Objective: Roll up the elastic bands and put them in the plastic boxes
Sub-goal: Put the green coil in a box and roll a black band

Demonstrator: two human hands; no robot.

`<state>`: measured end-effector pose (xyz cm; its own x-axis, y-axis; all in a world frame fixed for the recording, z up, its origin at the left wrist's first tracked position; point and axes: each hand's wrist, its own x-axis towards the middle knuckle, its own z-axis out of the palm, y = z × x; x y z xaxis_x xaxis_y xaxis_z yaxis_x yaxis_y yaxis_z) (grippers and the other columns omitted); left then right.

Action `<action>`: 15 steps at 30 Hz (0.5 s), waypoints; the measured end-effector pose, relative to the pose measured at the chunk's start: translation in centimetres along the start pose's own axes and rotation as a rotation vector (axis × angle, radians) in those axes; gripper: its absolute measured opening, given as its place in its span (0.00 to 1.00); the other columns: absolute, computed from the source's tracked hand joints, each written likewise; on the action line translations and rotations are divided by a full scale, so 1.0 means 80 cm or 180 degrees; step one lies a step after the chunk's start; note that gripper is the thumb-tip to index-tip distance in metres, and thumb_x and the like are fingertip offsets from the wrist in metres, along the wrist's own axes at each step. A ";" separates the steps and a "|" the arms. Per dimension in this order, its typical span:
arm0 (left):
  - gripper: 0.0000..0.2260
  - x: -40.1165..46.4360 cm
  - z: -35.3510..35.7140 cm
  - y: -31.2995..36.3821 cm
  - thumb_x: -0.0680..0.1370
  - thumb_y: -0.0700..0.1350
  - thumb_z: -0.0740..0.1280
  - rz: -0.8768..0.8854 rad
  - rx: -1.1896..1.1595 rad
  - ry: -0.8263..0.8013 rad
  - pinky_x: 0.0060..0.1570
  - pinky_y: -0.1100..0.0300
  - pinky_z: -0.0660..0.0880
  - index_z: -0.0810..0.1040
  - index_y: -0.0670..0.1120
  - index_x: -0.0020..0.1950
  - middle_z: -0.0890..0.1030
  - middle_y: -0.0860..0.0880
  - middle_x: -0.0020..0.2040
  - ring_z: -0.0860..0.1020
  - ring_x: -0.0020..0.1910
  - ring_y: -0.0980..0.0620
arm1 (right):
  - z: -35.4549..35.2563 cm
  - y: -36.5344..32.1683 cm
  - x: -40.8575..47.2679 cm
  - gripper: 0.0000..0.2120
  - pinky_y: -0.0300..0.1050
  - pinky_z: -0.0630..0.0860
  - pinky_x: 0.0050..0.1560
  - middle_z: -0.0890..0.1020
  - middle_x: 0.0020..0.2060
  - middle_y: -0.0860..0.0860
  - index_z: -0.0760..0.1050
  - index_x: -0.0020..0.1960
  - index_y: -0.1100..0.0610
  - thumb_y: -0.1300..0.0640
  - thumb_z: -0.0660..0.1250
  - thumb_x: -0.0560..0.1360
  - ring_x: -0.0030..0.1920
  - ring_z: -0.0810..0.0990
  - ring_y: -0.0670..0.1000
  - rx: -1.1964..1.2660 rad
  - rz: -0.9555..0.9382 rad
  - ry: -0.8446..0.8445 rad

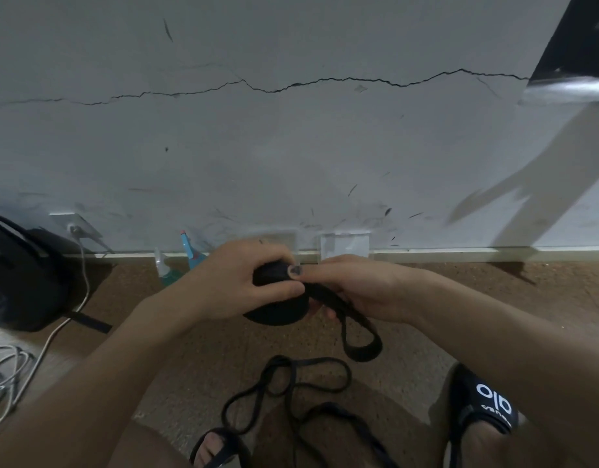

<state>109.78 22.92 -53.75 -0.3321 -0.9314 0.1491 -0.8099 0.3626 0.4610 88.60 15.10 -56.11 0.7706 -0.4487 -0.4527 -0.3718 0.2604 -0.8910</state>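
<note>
Blur softens the whole view, and much is cut off: both forearms run out of the near edge, and a sandalled foot (220, 449) at near centre and a black sandal (483, 407) at near right are only partly seen. No plastic box can be made out. Two clear blurred shapes stand against the far wall (291, 146), too vague to name.

In the middle, the left hand (234, 282) grips a black rolled band (278, 310), fingers curled over its top and thumb pressed along its side, so the roll's upper part is hidden. The right hand (359, 288) lays its thumb on the roll and pinches the band's loose tail; its other fingers are hidden underneath. That tail hangs down in a loop (362, 346) just right of the roll.

On the brown floor (190, 349) nearer the person lies another band (291, 390), thin and tangled.

Far left sit a black bag (21, 275), white cables (8, 369) and a blue spray bottle (190, 251).
</note>
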 end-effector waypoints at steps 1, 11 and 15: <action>0.19 0.002 0.003 0.001 0.77 0.64 0.62 0.0011 0.0061 -0.0032 0.42 0.54 0.74 0.80 0.51 0.50 0.80 0.55 0.42 0.77 0.41 0.57 | 0.001 0.001 0.000 0.21 0.40 0.75 0.39 0.86 0.47 0.54 0.81 0.61 0.56 0.40 0.68 0.79 0.43 0.82 0.48 0.0014 -0.0021 0.0015; 0.07 0.004 0.000 0.006 0.79 0.59 0.61 -0.0319 -0.0950 0.0809 0.39 0.72 0.73 0.76 0.60 0.49 0.81 0.58 0.42 0.80 0.44 0.60 | 0.000 -0.006 0.002 0.38 0.49 0.68 0.43 0.83 0.56 0.64 0.77 0.66 0.57 0.25 0.61 0.76 0.50 0.72 0.64 0.0512 0.0084 -0.0668; 0.09 0.002 -0.005 0.002 0.77 0.60 0.65 -0.0410 -0.0739 0.0447 0.41 0.68 0.75 0.78 0.57 0.52 0.81 0.59 0.44 0.80 0.46 0.59 | 0.002 -0.006 0.004 0.38 0.44 0.71 0.38 0.84 0.56 0.64 0.74 0.69 0.57 0.26 0.59 0.77 0.53 0.76 0.65 0.0393 -0.0002 -0.0509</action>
<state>109.80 22.83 -53.33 -0.1507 -0.9704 0.1885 -0.7035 0.2393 0.6692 89.11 14.96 -55.86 0.8468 -0.3099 -0.4322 -0.3126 0.3674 -0.8759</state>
